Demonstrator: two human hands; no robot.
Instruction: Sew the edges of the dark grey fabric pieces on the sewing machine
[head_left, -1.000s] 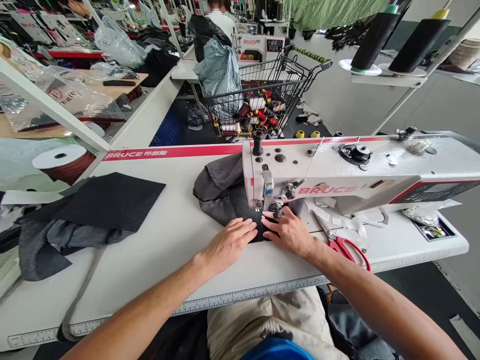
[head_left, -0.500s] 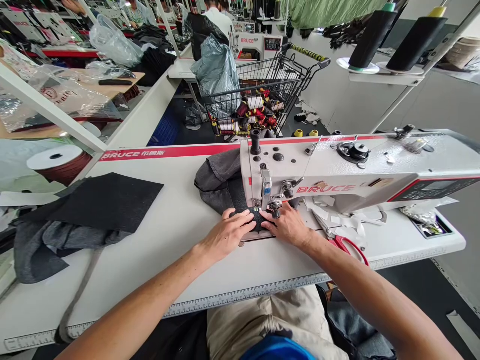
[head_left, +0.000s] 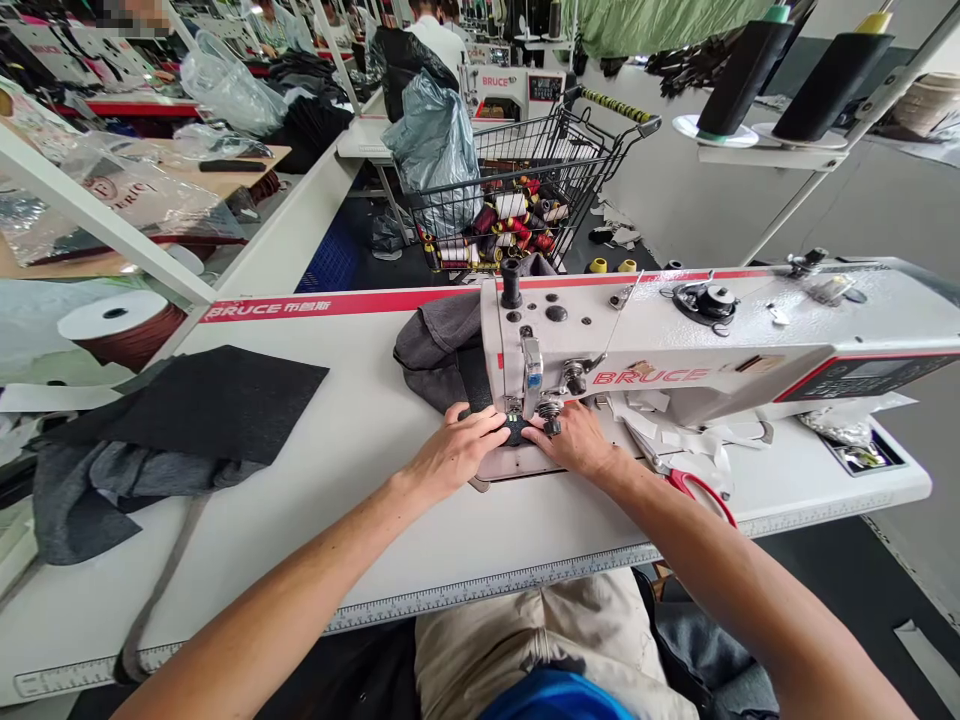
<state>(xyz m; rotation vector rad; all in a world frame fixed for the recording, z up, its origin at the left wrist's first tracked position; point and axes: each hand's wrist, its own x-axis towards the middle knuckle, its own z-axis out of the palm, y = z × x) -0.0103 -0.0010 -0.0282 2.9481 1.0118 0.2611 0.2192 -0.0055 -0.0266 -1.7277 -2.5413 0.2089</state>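
Observation:
Dark grey fabric (head_left: 439, 345) lies bunched on the white sewing table, left of and behind the head of the sewing machine (head_left: 750, 310). Its near end passes under the needle area, where a small bright light shines on it. My left hand (head_left: 454, 455) presses the fabric from the left, fingers close together and thumb tucked out of sight. From the right, my right hand (head_left: 574, 440) grips the near edge, its thumb toward the needle and its other fingers partly behind the machine's tension knob. The needle tip cannot be made out.
Folded dark cloth (head_left: 187, 420) rests on the table's left side. Red-handled scissors (head_left: 697, 490) and white scraps (head_left: 712, 445) lie right of the needle. Behind the table stands a wire cart (head_left: 525, 180) with thread spools. Black thread cones (head_left: 832, 85) stand upper right.
The fabric's near end has slid away from me under the needle area, baring more of the machine's plate. My left hand has moved slightly forward with it; the right has barely shifted.

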